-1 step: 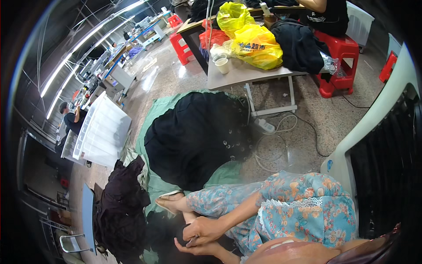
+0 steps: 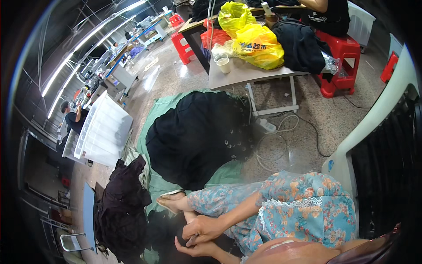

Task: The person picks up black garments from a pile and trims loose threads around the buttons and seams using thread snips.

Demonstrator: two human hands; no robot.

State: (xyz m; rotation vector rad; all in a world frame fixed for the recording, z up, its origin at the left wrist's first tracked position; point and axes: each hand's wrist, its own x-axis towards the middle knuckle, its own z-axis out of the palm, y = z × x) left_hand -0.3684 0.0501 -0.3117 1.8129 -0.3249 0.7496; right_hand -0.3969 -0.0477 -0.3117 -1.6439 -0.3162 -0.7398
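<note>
Low in the view, my two hands meet above black cloth (image 2: 165, 231). My right hand (image 2: 204, 228) is closed, its fingers pinching a small greyish thing (image 2: 191, 240) too small to name. Just below it, my left hand (image 2: 198, 249) lies palm up with a finger stretched out, partly covered by the right. Beside my feet, a crumpled heap of dark brown-black cloth (image 2: 125, 207) lies to the left. Farther off, a large mound of black cloth (image 2: 189, 136) rests on a green sheet (image 2: 154, 115) on the floor.
A low folding table (image 2: 228, 79) holds yellow plastic bags (image 2: 259, 46), a paper cup (image 2: 223, 65) and black cloth (image 2: 296, 46). Behind it, a person sits on a red stool (image 2: 338, 66). White bins (image 2: 103, 132) stand left; a power strip (image 2: 266, 125) with cables lies on the floor.
</note>
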